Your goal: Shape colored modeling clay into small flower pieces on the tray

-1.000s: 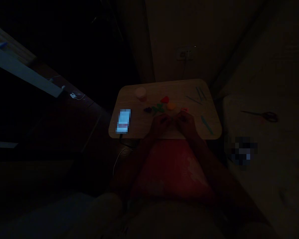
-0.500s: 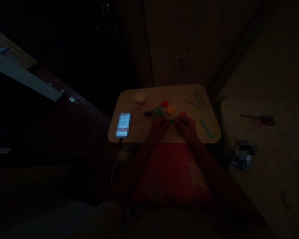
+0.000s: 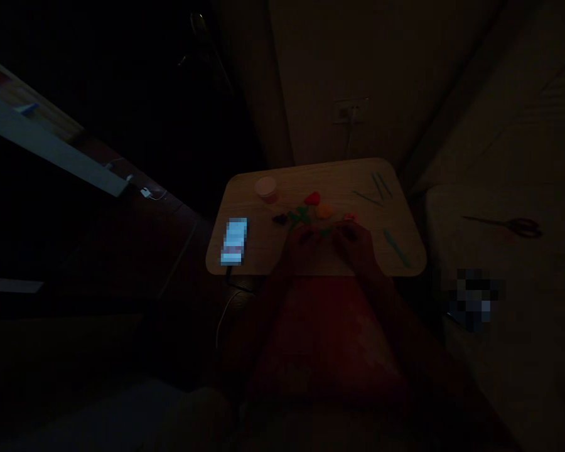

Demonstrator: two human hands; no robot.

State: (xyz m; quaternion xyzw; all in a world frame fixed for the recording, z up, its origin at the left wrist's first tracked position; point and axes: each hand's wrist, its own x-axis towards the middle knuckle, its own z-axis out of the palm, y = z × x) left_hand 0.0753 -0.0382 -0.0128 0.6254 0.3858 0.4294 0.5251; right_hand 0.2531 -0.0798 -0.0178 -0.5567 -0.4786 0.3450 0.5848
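Room is found between the lit phone [image 3: 234,242] and the left hand [image 3: 301,243], but the gap to the right hand [image 3: 356,241] is seemingly blocked by a green piece [image 3: 326,231], and beyond by an orange lump [image 3: 324,211].

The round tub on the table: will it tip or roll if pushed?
The tub stands upright and looks squat, so a low push would probably slide it rather than tip it. Its round shape suggests it might roll once knocked over. Its weight is hard to judge in this dimness.

Single head-worn camera, facing forward and down from above, set back from hands [image 3: 356,245] and tabletop [image 3: 262,254], all mid-frame
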